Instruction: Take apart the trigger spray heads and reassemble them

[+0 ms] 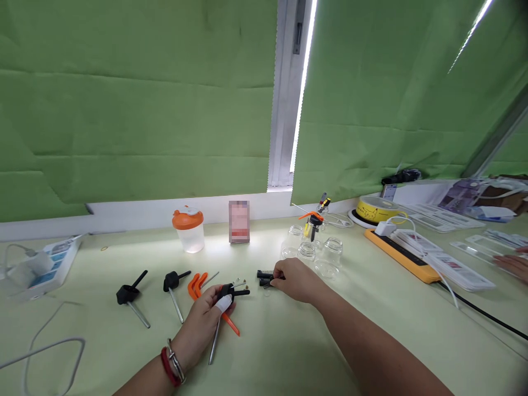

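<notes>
Left hand [204,324] closed around a black pump head [227,290] with metal tube, low on the counter [289,352]. Right hand [297,280] pinches small black springs [264,278], just right of the pump head. Clear jars [307,252] stand beyond the right hand.

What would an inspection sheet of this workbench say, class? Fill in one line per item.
Surface: pale green table, lit near the window.
Job's things: black-headed tool with metal stem and orange part; small black springs.
Clutter: two more black tools, orange clips, clear jars, orange-lidded cup, yellow tin.
Hands: left hand, one finger taped, holds the tool; right hand pinches the springs.
Cables: white cable, power strip.
Surroundings: green blinds; another person's hand.
</notes>
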Available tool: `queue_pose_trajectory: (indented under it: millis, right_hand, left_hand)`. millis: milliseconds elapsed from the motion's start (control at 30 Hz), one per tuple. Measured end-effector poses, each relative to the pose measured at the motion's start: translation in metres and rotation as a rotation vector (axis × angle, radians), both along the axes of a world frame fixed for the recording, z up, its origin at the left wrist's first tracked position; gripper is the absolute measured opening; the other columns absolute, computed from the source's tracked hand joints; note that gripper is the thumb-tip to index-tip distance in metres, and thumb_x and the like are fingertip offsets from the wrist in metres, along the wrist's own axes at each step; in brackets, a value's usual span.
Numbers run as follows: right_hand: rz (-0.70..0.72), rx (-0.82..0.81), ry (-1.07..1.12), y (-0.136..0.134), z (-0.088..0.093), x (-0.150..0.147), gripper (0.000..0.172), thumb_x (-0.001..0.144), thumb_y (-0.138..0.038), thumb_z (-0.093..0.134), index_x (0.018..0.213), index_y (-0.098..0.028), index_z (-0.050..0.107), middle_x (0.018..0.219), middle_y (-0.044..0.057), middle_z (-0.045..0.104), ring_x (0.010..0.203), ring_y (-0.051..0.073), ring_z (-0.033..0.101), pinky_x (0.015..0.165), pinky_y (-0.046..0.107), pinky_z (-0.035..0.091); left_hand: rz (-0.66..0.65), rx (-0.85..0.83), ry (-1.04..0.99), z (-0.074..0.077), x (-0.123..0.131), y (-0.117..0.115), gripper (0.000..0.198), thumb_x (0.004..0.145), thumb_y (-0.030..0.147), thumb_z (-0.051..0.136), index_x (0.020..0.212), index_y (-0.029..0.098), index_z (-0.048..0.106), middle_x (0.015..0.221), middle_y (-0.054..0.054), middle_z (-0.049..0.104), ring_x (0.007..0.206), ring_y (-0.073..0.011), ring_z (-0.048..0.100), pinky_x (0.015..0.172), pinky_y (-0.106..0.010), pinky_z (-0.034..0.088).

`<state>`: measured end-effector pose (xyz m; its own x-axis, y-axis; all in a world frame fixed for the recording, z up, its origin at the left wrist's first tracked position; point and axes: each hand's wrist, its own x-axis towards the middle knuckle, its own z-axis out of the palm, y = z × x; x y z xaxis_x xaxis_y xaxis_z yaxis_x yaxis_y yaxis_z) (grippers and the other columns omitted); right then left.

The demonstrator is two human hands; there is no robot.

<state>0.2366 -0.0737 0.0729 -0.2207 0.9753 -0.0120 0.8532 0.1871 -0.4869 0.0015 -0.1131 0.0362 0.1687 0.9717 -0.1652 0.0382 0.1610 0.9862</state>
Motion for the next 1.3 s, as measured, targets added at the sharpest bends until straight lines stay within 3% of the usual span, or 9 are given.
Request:
queue_pose_trajectory:
  millis: [267,633,733,900,1167,1300]
  right_hand:
    - [0.012,-0.026,-0.032,0.002,0.0,0.004,0.011,0.073,-0.026,0.06,0.066,-0.019,0.063,0.069,0.002,0.062,0.059,0.012,0.051,0.05,0.023,0.028]
    - [0.008,-0.049,-0.13,0.002,0.008,0.007,0.034,0.084,-0.035,0.05,0.056,-0.017,0.059,0.06,0.004,0.056,0.053,0.012,0.047,0.049,0.025,0.026]
    - [0.026,-0.041,-0.107,0.002,0.008,0.009,0.03,0.083,-0.033,0.051,0.059,-0.018,0.06,0.062,0.004,0.057,0.056,0.013,0.049,0.05,0.025,0.027]
    - [0.057,-0.082,0.0,0.004,0.007,0.015,0.007,0.075,-0.022,0.06,0.069,-0.02,0.064,0.073,0.001,0.062,0.061,0.012,0.052,0.051,0.023,0.03]
    - [-0.009,-0.049,-0.105,0.003,0.004,0.009,0.015,0.077,-0.03,0.06,0.068,-0.018,0.064,0.074,0.005,0.064,0.065,0.015,0.054,0.052,0.024,0.031]
    - [0.04,-0.068,-0.056,0.003,0.009,0.015,0.009,0.074,-0.026,0.062,0.07,-0.019,0.066,0.074,0.004,0.064,0.066,0.015,0.055,0.052,0.023,0.032]
  left_hand:
    - [-0.032,0.024,0.057,0.005,0.002,0.002,0.035,0.08,0.04,0.053,0.107,0.019,0.057,0.111,-0.007,0.063,0.101,-0.0212,0.059,0.093,-0.039,0.044]
    - [-0.092,0.102,0.065,0.003,0.0,0.005,0.036,0.081,0.037,0.051,0.112,0.021,0.057,0.108,-0.006,0.063,0.102,-0.022,0.057,0.093,-0.041,0.042]
    - [-0.099,0.091,0.123,0.002,-0.002,0.004,0.037,0.078,0.036,0.054,0.112,0.02,0.057,0.103,-0.006,0.063,0.096,-0.0217,0.058,0.087,-0.038,0.046]
    - [-0.198,0.107,0.248,0.007,-0.001,-0.005,0.029,0.072,0.033,0.057,0.096,0.018,0.063,0.096,-0.005,0.066,0.09,-0.021,0.059,0.082,-0.033,0.047]
    - [-0.295,0.211,0.461,0.018,0.004,-0.014,0.028,0.071,0.029,0.054,0.094,0.018,0.065,0.087,-0.004,0.066,0.081,-0.0208,0.058,0.072,-0.029,0.046]
    - [-0.31,0.245,0.515,0.018,0.001,-0.013,0.028,0.071,0.028,0.053,0.094,0.018,0.065,0.088,-0.004,0.066,0.08,-0.0211,0.058,0.072,-0.029,0.045]
